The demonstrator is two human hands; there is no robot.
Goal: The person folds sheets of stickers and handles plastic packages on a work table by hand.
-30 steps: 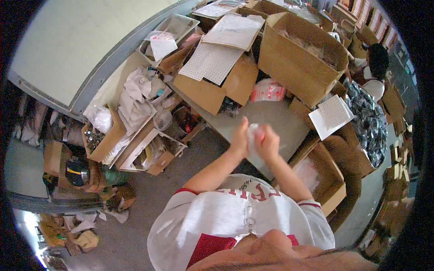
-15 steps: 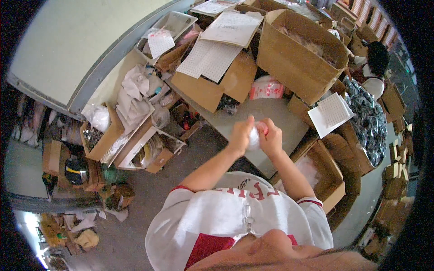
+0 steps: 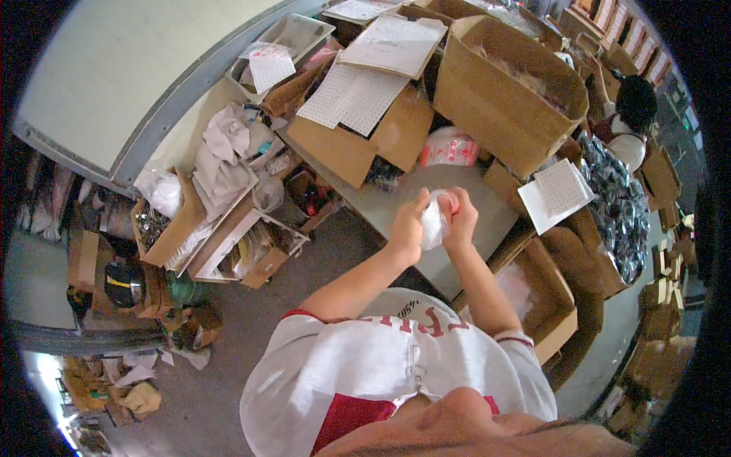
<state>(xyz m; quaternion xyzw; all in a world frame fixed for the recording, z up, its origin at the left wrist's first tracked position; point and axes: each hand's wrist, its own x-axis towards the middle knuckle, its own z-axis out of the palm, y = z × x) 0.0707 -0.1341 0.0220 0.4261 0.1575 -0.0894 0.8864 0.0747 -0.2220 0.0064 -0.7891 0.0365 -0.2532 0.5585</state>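
A crumpled white, translucent bundle with a red patch, which looks like a plastic bag (image 3: 433, 226), is gripped between my two hands above the grey table (image 3: 434, 266). My left hand (image 3: 408, 228) is closed on its left side, the thumb pointing up. On the other side, my right hand (image 3: 461, 221) has its fingers curled round the top, by the red patch. Whatever may be inside the bundle cannot be made out. Just beyond my hands lies a clear plastic pack with red print (image 3: 450, 148) on the table.
A big open carton (image 3: 506, 95) stands at the far right of the table. Printed sheets (image 3: 354, 95) lie over another carton. Right of me are an open box (image 3: 560, 320) and a heap of black plastic-wrapped items (image 3: 620, 206). A person (image 3: 630, 126) is farther off.
The white bundle has turned and more of it shows between my hands. My right hand has risen slightly and its fingers have shifted on the red part.
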